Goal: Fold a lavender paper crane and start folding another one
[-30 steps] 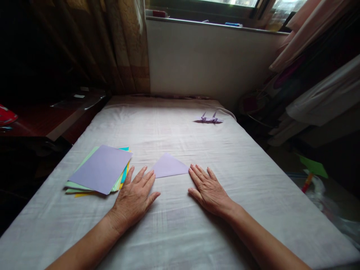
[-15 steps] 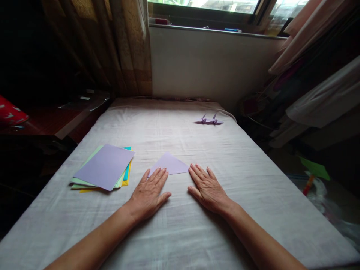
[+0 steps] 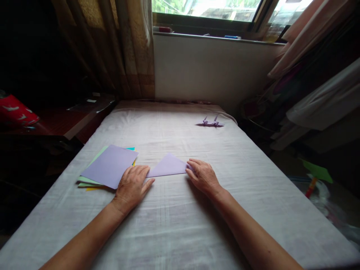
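Observation:
A lilac sheet of paper [image 3: 169, 166], folded into a triangle, lies on the cloth with its long edge towards me. My left hand [image 3: 133, 184] rests flat at its left corner, fingers stretched out and thumb spread away. That hand also overlaps the near right side of a stack of coloured paper [image 3: 109, 165], lilac on top, with green, blue and yellow edges showing. At the triangle's right corner, my right hand [image 3: 204, 175] has its fingers bent, thumb and fingertips closed on the paper; the corner itself is partly hidden.
Two small folded lilac paper figures [image 3: 210, 123] stand at the far right of the cloth-covered table [image 3: 168, 232]. A dark side table [image 3: 60, 125] with a red item [image 3: 17, 112] adjoins on the left. Clothes [image 3: 323, 101] hang at right, above a green piece [image 3: 317, 170].
My left hand has slid left along the folded edge to the corner, beside the stack. My right hand has gone from lying flat to bent fingers gripping the right corner. The view has shifted slightly.

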Motion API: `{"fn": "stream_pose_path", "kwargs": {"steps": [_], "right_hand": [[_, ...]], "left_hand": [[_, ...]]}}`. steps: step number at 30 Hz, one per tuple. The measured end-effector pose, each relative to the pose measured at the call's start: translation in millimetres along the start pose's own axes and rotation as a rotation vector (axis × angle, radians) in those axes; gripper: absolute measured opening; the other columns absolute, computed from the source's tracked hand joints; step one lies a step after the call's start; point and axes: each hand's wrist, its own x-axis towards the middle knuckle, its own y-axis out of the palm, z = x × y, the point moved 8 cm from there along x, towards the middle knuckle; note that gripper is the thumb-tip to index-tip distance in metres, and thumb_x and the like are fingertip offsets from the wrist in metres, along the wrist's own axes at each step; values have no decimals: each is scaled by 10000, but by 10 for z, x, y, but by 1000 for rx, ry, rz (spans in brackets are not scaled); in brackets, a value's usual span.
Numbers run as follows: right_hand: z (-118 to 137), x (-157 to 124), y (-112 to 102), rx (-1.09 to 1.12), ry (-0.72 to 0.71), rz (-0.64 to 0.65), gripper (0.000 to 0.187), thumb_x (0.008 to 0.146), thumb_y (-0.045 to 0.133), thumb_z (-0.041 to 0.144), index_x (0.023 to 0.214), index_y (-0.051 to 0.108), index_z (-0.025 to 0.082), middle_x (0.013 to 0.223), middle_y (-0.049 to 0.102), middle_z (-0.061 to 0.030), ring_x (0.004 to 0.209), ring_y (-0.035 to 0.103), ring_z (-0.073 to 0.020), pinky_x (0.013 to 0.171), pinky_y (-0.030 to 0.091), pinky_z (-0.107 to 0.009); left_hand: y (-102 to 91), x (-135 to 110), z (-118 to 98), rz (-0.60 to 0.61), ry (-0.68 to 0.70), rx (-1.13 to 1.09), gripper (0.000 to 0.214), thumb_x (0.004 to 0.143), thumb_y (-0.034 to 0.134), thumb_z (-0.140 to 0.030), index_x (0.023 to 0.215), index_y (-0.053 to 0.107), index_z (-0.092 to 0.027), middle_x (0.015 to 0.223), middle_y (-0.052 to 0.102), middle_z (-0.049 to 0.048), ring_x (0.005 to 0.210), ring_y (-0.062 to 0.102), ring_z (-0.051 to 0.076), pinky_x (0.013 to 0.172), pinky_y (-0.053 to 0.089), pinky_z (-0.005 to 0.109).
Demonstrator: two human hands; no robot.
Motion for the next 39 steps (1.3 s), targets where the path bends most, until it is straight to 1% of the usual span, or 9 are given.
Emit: {"fn": "stream_pose_path", "kwargs": {"steps": [5,11,16,21,26,29,31,35,39], "right_hand": [[97,166,102,8,47,-3,244,880,587,335,1079,688,236,1286,625,-103,1195,562,-278,967,453,-440],[87,125,189,96,40,-65,263,836,629,305,1087,664,236,1317,601,-109,1247,517,-282,1004,406,-463],[65,108,196,174,25,-134,280,823,631,278,1097,641,223,1317,606,-127,1257,514,-290,1022,386,-485],[94,96,186,210,-11,-190,310,825,614,265,1127,619,194,1293,625,-133,1231,543,-274,1023,402,-449],[194,43,15,161,-97,-340,559,846,545,220,1392,446,144,1361,568,-169,1277,506,-277,1047,396,-442],[302,-25,-154,126,-175,-444,643,857,528,188,1471,344,141,1407,519,-184,1330,455,-279,1075,376,-443],[376,-64,-239,103,-216,-473,656,855,522,158,1482,333,179,1452,472,-174,1368,411,-285,1091,359,-465],[555,-147,-383,52,-325,-555,544,854,564,138,1373,478,275,1510,400,-125,1393,372,-296,1088,354,-496],[693,-195,-451,24,-405,-597,289,852,603,130,1114,638,248,1448,481,-121,1358,417,-273,1073,367,-445]], "left_hand": [[89,163,-5,-56,-69,-85,331,916,538,-407,1115,632,-160,1192,671,124,1116,594,291,978,456,476],[120,124,2,-122,-79,-164,267,893,564,-362,1103,622,-208,1187,679,102,1132,600,291,983,457,490],[58,127,-3,-153,-70,-270,248,889,563,-292,1126,577,-220,1173,684,90,1136,603,271,1018,444,502],[-55,124,-97,-183,0,-390,43,899,534,-228,905,577,-230,1074,715,55,1130,616,250,1029,449,495],[-249,82,-288,-294,174,-308,110,897,513,-134,867,563,-227,977,739,26,1099,648,219,1053,436,463],[-308,78,-298,-328,170,-253,131,891,512,-112,875,582,-221,913,730,21,970,676,194,1015,463,422],[-307,83,-281,-317,152,-242,144,899,502,-113,890,600,-217,869,718,19,866,673,176,978,480,400],[-314,64,-291,-347,170,-181,121,919,522,-143,956,620,-205,871,723,27,830,660,189,927,486,401],[-290,43,-343,-346,212,-115,154,904,542,-155,1031,616,-198,914,728,41,852,655,210,901,483,410]]}}
